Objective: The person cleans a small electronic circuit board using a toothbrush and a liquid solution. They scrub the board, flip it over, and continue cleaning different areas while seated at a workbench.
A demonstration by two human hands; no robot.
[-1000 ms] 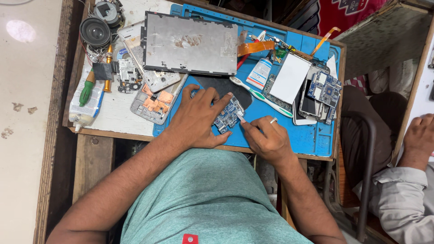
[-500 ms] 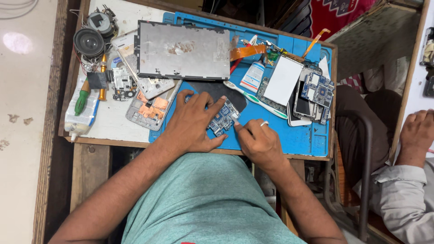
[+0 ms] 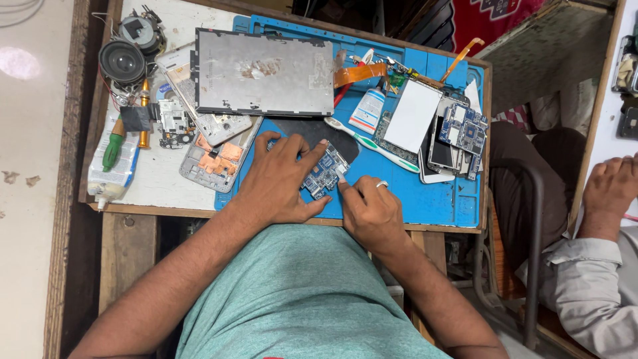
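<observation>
A small blue circuit board [image 3: 325, 174] lies on the blue work mat [image 3: 438, 199]. My left hand [image 3: 279, 179] rests flat over it, fingers spread, pinning its left side. My right hand [image 3: 369, 206], with a ring on one finger, is closed at the board's lower right edge, fingertips pinched against it; whether a small tool is between them I cannot tell. A black pad [image 3: 312, 133] lies under the board.
A grey metal back panel [image 3: 266, 73], a phone frame with copper foil [image 3: 212, 159], a speaker [image 3: 123, 61], a white glue bottle [image 3: 113, 166], a toothbrush [image 3: 372, 143], more boards [image 3: 462, 129] and a white panel [image 3: 412, 116] crowd the table. Another person's hand [image 3: 611, 189] rests at the right.
The view has shifted slightly. Both hands stay on the blue circuit board; my right fingertips have crept a little closer to its edge.
</observation>
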